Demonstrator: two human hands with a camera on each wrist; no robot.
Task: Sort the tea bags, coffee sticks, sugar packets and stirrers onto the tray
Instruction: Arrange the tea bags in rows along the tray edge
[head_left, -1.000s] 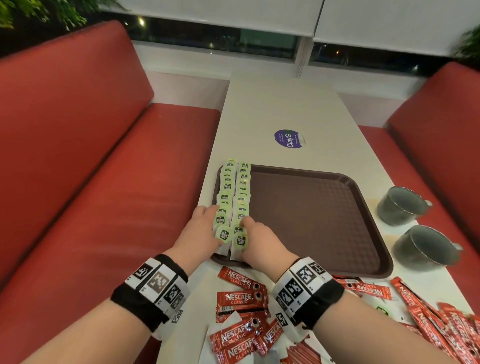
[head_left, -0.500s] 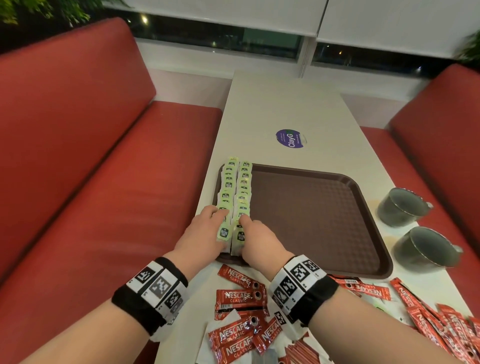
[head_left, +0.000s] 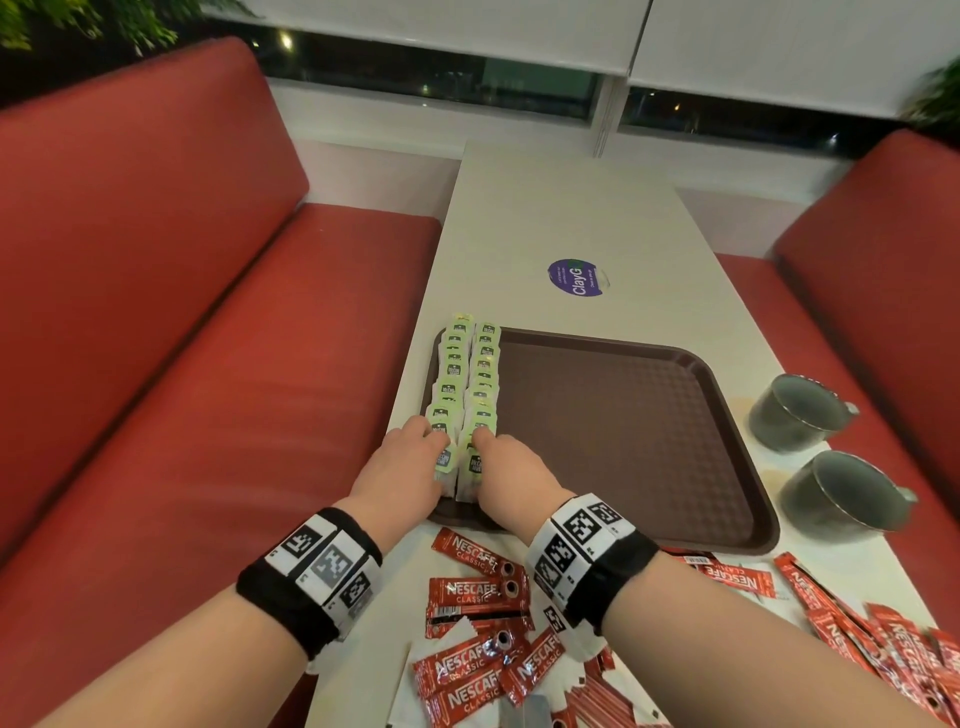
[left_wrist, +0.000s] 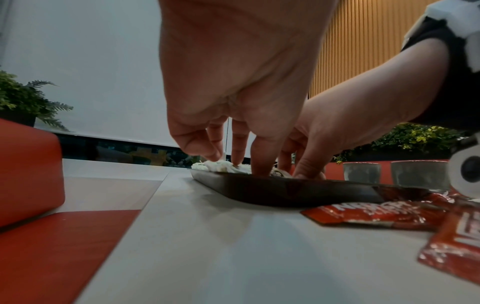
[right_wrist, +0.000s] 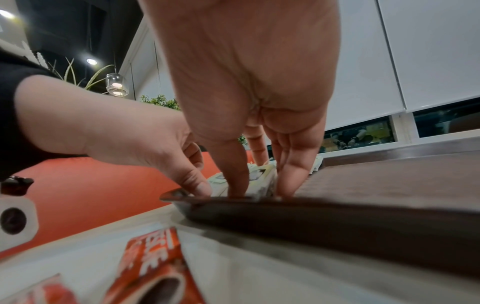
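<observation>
Both our hands have slid forward, left hand (head_left: 402, 467) and right hand (head_left: 511, 470), fingers straight, pressing the tea bags (head_left: 470, 384) into two rows on the tray (head_left: 727, 530). Coffee sticks (head_left: 478, 592) wait behind the grip.

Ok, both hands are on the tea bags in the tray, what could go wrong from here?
The left hand and right hand squeeze the near end of two overlapped tea bag rows; pushing might buckle them. The far bags overhang the tray rim and might slip off. A wrist might scatter the coffee sticks.
</observation>
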